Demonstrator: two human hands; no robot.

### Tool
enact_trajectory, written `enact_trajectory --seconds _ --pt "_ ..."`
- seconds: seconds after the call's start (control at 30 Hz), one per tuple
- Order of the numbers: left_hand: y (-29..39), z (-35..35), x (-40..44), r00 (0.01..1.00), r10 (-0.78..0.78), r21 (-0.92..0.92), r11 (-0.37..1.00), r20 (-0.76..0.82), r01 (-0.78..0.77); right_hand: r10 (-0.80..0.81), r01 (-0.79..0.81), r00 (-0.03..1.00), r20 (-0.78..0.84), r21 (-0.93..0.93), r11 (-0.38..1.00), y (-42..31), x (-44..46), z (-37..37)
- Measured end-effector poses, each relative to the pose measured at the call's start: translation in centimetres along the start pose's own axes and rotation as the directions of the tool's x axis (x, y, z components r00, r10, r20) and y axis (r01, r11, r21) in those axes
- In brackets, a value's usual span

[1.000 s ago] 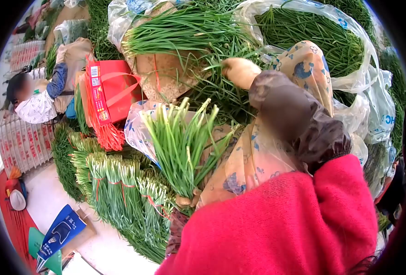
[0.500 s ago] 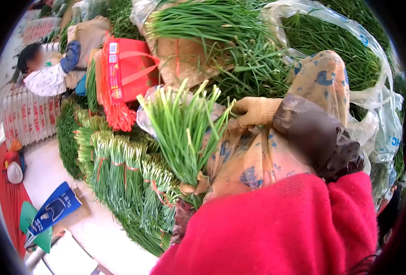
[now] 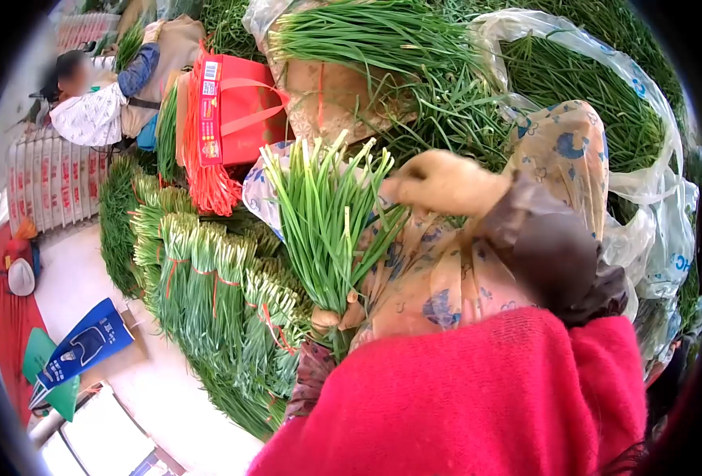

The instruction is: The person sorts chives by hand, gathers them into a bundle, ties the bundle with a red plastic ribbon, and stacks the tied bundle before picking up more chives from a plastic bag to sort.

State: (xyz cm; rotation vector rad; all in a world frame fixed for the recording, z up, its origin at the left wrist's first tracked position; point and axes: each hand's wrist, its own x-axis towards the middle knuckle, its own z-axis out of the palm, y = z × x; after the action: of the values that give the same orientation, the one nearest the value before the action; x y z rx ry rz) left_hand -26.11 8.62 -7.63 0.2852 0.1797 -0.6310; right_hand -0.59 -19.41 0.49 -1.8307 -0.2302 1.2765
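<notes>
Tied bundles of greens point(image 3: 196, 278) spread over the left of the view, their pale ends toward the top and red ties around several of them. At the upper right, a clear plastic bag point(image 3: 640, 186) lies open around a dark green heap. A sheer patterned cover point(image 3: 446, 278) drapes the person's legs. Between the bundles and the legs stands the bunch of greens point(image 3: 319, 222), in front of the person: its long axis runs up the view, away from the red sweater, its pale cut ends pointing outward and fanned, its leaves gathered to a narrow neck below. Beyond it, loose stalks point(image 3: 375, 36) lie crosswise on a board point(image 3: 351, 99), with a red bag point(image 3: 248, 107) just to their left. The right hand point(image 3: 446, 182) is blurred, fingers partly curled near the bunch's right edge; whether it grips a stalk cannot be told. The left hand point(image 3: 329, 319), mostly hidden, is closed around the bunch's lower end.
</notes>
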Motion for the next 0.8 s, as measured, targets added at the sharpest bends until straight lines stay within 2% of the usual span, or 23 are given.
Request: enact_trajectory --seconds 0.07,0.13,0.17,0.2,0.23,0.27,0.3,0.33,0.37,0.43,0.47,0.53,0.57,0.63,0.67,0.7,0.73,0.77,0.8 --pt "0.5 0.9 1.1 1.000 -0.010 0.037 0.999 0.016 0.009 0.034 -0.025 0.996 0.081 -0.101 0.995 -0.6 1.3 1.7" --pt "1.3 2.4 2.5 0.996 -0.061 0.197 0.979 0.063 0.047 -0.050 0.049 0.997 0.051 0.012 0.999 0.1 2.7 2.9" --pt "0.7 2.5 1.2 0.995 -0.042 0.180 0.982 -0.091 0.057 -0.046 0.046 0.999 0.019 0.038 0.998 0.7 2.7 2.9" --pt "0.6 2.6 1.0 0.995 -0.035 0.179 0.982 -0.097 0.052 -0.043 0.043 0.999 -0.010 0.063 0.997 0.6 2.3 2.5" --pt "0.6 2.6 1.0 0.995 -0.047 0.171 0.983 -0.093 0.062 -0.090 0.088 0.983 -0.162 -0.020 0.996 1.6 2.8 2.6" --pt "0.6 2.6 1.0 0.994 -0.060 0.162 0.984 -0.086 0.073 -0.284 0.163 0.904 -0.320 -0.358 0.919 3.1 3.5 2.1" --pt "0.3 2.0 0.8 0.997 -0.051 0.112 0.992 -0.057 0.057 -0.322 0.134 0.881 -0.348 -0.469 0.873 3.9 3.3 0.7" --pt "0.2 1.7 0.7 0.998 -0.043 0.092 0.995 -0.040 0.047 -0.239 0.003 0.893 -0.382 -0.526 0.850 4.4 3.0 -0.9" --pt "0.2 1.6 0.6 0.999 -0.043 0.079 0.996 -0.032 0.046 -0.212 -0.079 0.860 -0.465 -0.531 0.844 6.0 3.5 -2.0" --pt "0.1 1.5 0.6 0.999 -0.034 0.065 0.997 -0.024 0.035 0.013 -0.331 0.858 -0.514 -0.531 0.780 9.3 4.5 -5.1" --pt "0.1 1.5 0.6 0.999 -0.034 0.061 0.998 -0.021 0.035 -0.017 -0.349 0.863 -0.506 -0.620 0.703 12.0 4.9 -6.4" --pt "0.2 1.5 0.7 0.999 -0.031 0.058 0.998 -0.016 0.032 -0.030 -0.454 0.765 -0.643 -0.572 0.684 12.0 3.4 -6.3" --pt "0.2 1.6 0.8 0.999 -0.033 0.053 0.998 -0.012 0.034 -0.030 -0.452 0.767 -0.641 -0.573 0.684 11.3 2.7 -6.0" --pt "0.4 1.7 1.0 0.999 -0.034 0.054 0.998 -0.010 0.034 -0.123 -0.245 0.810 -0.573 -0.522 0.817 6.9 0.6 -4.8" --pt "0.4 1.8 1.1 0.999 -0.039 0.054 0.998 -0.010 0.040 -0.085 -0.034 0.914 -0.398 -0.281 0.959 3.5 -1.3 -4.1" --pt "0.4 1.9 1.3 0.999 -0.046 0.054 0.997 -0.009 0.047 -0.308 0.301 0.909 -0.281 -0.070 0.951 4.4 -0.2 -2.7" --pt "0.5 2.0 1.5 0.999 -0.053 0.053 0.997 -0.007 0.054 -0.221 0.221 0.975 -0.027 0.232 0.947 2.5 -0.7 -1.8" --pt "0.6 2.0 1.6 0.998 -0.061 0.050 0.997 -0.005 0.062 -0.229 0.195 0.971 0.074 0.314 0.929 1.0 -0.9 -0.4" --pt "0.6 2.0 1.7 0.998 -0.065 0.051 0.997 -0.004 0.065 -0.290 0.239 0.947 0.136 0.303 0.923 0.2 -0.2 0.9"
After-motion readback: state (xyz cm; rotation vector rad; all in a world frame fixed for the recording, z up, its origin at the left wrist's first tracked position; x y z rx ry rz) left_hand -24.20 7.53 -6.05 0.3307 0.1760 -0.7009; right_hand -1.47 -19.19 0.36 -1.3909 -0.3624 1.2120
